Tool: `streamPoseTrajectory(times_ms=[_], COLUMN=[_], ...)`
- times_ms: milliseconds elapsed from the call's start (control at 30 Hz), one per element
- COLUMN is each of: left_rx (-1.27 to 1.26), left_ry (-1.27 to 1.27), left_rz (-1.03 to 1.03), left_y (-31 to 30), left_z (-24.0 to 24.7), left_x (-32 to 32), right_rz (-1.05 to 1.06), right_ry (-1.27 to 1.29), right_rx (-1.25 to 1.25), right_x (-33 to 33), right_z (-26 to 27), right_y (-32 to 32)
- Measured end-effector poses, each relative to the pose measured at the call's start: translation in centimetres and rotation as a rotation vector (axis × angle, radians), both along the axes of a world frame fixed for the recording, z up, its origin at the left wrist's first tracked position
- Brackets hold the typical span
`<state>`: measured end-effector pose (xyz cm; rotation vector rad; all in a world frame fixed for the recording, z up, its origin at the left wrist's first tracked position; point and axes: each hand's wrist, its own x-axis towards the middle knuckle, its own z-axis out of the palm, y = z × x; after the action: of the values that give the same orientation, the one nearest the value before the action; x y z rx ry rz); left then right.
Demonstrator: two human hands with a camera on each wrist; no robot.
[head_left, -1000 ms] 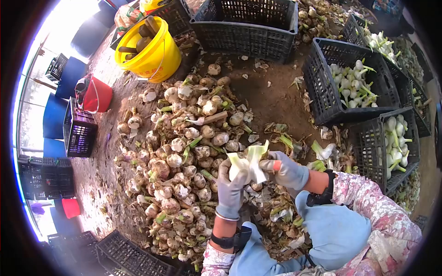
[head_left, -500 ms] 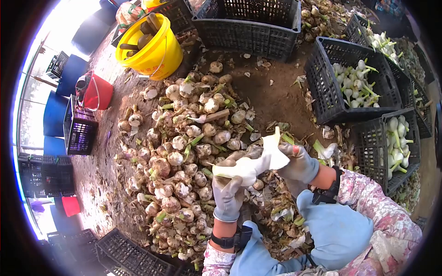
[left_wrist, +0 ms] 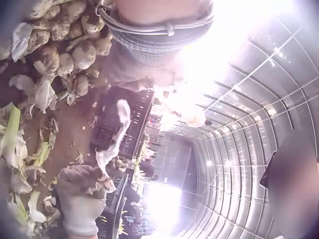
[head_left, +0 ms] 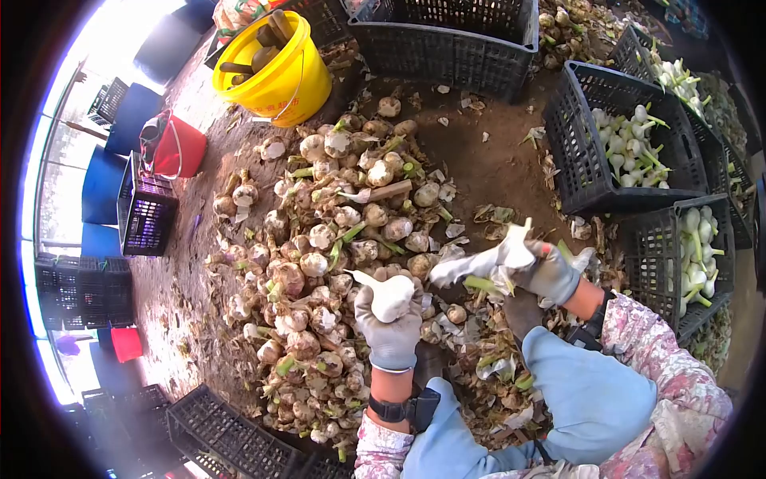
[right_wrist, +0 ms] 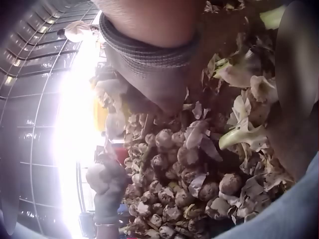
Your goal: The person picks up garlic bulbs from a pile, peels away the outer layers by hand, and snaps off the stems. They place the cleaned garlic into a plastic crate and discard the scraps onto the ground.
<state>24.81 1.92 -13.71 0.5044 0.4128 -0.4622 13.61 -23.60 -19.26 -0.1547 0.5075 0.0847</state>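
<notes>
My gloved left hand [head_left: 389,327] holds a white, freshly peeled garlic bulb [head_left: 392,298], its short stem pointing up and left. To the right, my gloved right hand [head_left: 550,273] pinches a long strip of white garlic skin [head_left: 515,249], apart from the bulb. The strip [left_wrist: 118,137] also trails from the right hand [left_wrist: 82,199] in the left wrist view. In the right wrist view, the left hand [right_wrist: 108,186] shows with the pale bulb in it. Below both hands spreads a heap of unpeeled garlic [head_left: 303,343] with dirty skins.
Black crates of peeled garlic [head_left: 576,136] [head_left: 648,247] stand at the right. Another black crate [head_left: 447,60] sits at the back, near a yellow bucket [head_left: 307,88] with tools. Further left is a red bucket [head_left: 187,148]. Discarded skins [head_left: 495,383] cover the ground between my knees.
The hands held the bulb together a second ago and have since moved apart. The skin has come off the bulb, moving right with the right hand; the bare bulb stays in the left.
</notes>
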Motion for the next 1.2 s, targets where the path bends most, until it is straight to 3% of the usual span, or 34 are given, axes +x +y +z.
streamPoseTrajectory(times_ms=[33,100,133,167,200,333,367,400,433,467,500,533,600,667,700,767,800,900,967,1033,1067,1100,1167,1200], left_rx=[0.004,-0.055,-0.053,-0.051,-0.077,-0.058,-0.006,0.047,0.044,0.093,0.144,0.345,0.415,0.554,0.554,0.525,0.521,0.854,0.898,0.408,0.728,0.726,0.248,0.319], left_ry=[0.003,0.113,0.094,0.092,0.089,0.076,0.04,0.093,0.09,0.02,-0.05,-0.174,-0.229,-0.27,-0.265,-0.289,-0.287,-0.559,-0.595,-0.171,-0.48,-0.479,-0.046,-0.107], left_rz=[0.003,0.103,0.089,0.093,0.094,0.069,0.047,0.058,0.054,-0.057,-0.167,-0.169,-0.229,-0.313,-0.313,-0.258,-0.26,-0.302,-0.347,-0.224,-0.263,-0.263,-0.206,-0.221], left_y=[0.1,0.5,0.8,0.8,0.7,-0.5,-0.7,-0.7,-1.0,-1.4,-1.8,-2.5,-2.4,-1.9,-1.9,-2.1,-2.2,-2.3,-2.2,-2.6,-2.4,-2.4,-2.6,-2.5], left_z=[0.0,0.1,0.2,0.2,0.1,0.4,0.2,-0.2,0.0,0.3,0.8,1.6,2.7,2.5,2.5,2.4,2.3,2.1,2.6,3.8,2.3,2.4,2.7,2.4], left_x=[0.2,0.7,0.9,1.0,1.1,0.5,0.5,0.3,0.2,-0.1,-0.5,-0.9,-0.7,-0.8,-1.0,-1.4,-1.5,-1.7,-1.3,-1.3,-1.5,-1.4,-1.1,-1.1], right_rz=[0.02,0.043,0.122,0.523,0.525,0.672,0.72,0.596,0.58,0.567,0.534,0.487,0.436,0.14,0.144,0.318,0.349,0.301,0.296,0.379,0.379,0.307,0.232,0.295], right_ry=[-0.128,-0.247,0.135,0.045,0.042,-0.284,-0.243,-0.292,-0.294,-0.174,-0.218,-0.256,-0.288,-0.65,-0.647,-0.315,-0.243,-0.326,-0.353,-0.279,-0.278,-0.267,-0.252,-0.207], right_rx=[0.077,0.073,-0.293,-0.959,-0.96,-2.062,-1.765,-1.13,-0.96,-0.636,-0.479,-0.618,-0.756,-1.554,-1.553,-0.939,-0.866,-1.06,-1.091,-0.62,-0.621,-0.54,-0.467,-0.5], right_x=[-1.1,-1.3,-0.5,-0.5,0.1,3.2,4.4,4.9,5.6,6.2,6.4,6.4,6.5,6.0,5.9,5.8,6.0,6.0,6.0,5.9,5.8,5.9,5.9,5.8], right_z=[-3.9,-2.8,0.0,-0.6,-0.3,4.2,6.6,7.0,7.2,8.1,8.8,8.4,6.6,5.1,5.5,6.9,7.3,6.4,6.7,6.1,6.0,6.4,7.4,8.1], right_y=[-1.6,-2.8,-2.6,-3.9,-4.0,-1.3,0.7,2.7,4.5,6.0,6.9,7.4,7.7,7.5,7.7,7.7,7.6,8.8,8.7,8.4,8.5,8.8,8.9,8.8])
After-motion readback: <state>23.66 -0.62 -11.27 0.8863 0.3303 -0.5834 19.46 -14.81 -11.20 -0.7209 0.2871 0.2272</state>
